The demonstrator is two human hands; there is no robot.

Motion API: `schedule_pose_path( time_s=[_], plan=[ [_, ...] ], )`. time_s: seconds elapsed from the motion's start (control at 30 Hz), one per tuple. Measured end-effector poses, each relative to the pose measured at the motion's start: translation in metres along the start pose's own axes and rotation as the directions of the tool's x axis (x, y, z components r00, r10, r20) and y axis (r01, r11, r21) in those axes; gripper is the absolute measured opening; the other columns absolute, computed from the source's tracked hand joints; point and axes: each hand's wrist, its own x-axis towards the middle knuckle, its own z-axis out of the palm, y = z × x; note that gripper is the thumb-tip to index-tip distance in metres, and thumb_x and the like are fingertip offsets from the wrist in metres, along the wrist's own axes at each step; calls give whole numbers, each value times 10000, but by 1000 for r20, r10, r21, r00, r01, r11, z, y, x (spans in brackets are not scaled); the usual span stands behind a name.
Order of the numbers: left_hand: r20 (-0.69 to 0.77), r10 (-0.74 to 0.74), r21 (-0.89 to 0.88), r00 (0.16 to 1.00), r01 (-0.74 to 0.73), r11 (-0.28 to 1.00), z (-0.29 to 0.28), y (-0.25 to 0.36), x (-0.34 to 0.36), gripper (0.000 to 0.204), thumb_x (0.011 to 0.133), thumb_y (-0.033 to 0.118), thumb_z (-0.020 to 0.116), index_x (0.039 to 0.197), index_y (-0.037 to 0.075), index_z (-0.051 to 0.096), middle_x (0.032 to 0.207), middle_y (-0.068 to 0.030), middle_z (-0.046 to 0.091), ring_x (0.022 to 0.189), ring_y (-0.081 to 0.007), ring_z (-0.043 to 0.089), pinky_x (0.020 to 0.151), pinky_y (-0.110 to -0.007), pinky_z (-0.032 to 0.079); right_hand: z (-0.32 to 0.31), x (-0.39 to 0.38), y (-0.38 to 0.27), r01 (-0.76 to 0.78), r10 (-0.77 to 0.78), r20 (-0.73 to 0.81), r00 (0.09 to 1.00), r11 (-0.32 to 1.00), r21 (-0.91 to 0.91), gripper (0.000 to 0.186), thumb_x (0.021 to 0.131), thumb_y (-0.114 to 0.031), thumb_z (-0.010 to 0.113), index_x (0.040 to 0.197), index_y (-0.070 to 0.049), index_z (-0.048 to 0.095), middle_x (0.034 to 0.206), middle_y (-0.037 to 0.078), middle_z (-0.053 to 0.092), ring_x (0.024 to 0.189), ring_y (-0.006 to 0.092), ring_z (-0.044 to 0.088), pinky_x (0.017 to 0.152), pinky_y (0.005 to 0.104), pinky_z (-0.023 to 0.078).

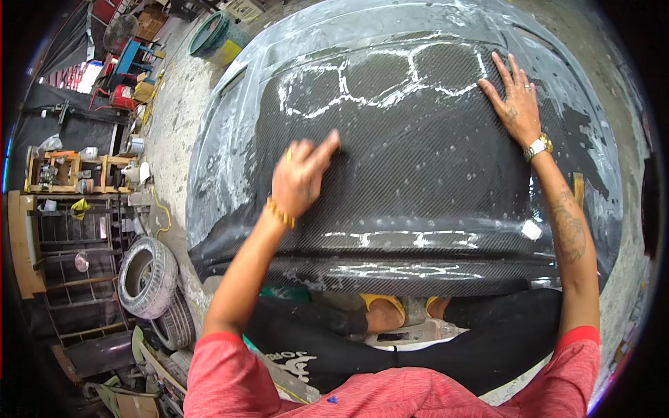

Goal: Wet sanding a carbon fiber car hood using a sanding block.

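Red sleeves (390, 393) are filling the bottom of our view, nearest the lens, and below them we are seeing dark trousers (425, 348) and a pair of yellow-strapped sandals (382, 303) on the ground. Item one — our left hand (300, 177): we are pressing its extended forefinger down onto the carbon-fibre sheet (418, 167), the other fingers curled loosely in, holding nothing; a gold bracelet (281, 213) is circling the wrist. Item two — our right hand (514, 94): we are laying it flat on the upper right of the same sheet, fingers spread wide and straight, palm down, a gold-and-silver watch (538, 147) sitting on the wrist and tattoos showing on the forearm. The sheet itself is lying draped over a large curved panel mould (223, 139) directly in front of us, dark woven cloth glistening with wet resin, pale hexagon-like lines running across its upper part and further pale streaks along its near edge. To our left, well apart from the mould, we are noting two worn tyres (150, 279) leaning together, a wooden shelf rack (70, 171) with small containers, a green tub (212, 33), and rough concrete floor (167, 118) between them.
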Motion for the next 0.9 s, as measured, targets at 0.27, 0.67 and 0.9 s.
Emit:
schedule_pose_path(
  time_s=[0.27, 0.67, 0.9],
  plan=[
    [-168, -156, 66, 973, 169, 983, 26, -82, 161, 538, 925, 137, 679, 1433, 293, 596, 1064, -132, 639, 983, -371, 641, 852, -473, 555, -14, 2, -9, -65, 68, 84, 994, 997, -32, 721, 981, -683, 488, 1608, -362, 337, 1678, 138, 303, 1492, 449, 347, 1190, 686, 205],
    [-66, -63, 153, 996, 73, 985, -8, -47, 4, 630, 879, 27, 648, 1480, 202, 577, 919, -135, 563, 832, -327, 570, 732, -438, 523, -8, 3, -2, -53, 53, 78, 996, 999, -9, 722, 987, -672, 484, 1616, -354, 326, 1705, 107, 251, 1529, 428, 289, 1227, 639, 168],
    [-209, -257, 106, 944, 283, 953, 1, -126, 102, 554, 935, 164, 678, 1451, 337, 571, 1103, -172, 629, 983, -391, 643, 832, -489, 551, -16, 1, -5, -54, 58, 112, 992, 998, -38, 694, 1001, -656, 470, 1612, -358, 330, 1700, 92, 265, 1540, 335, 306, 1202, 690, 168]
  ],
)
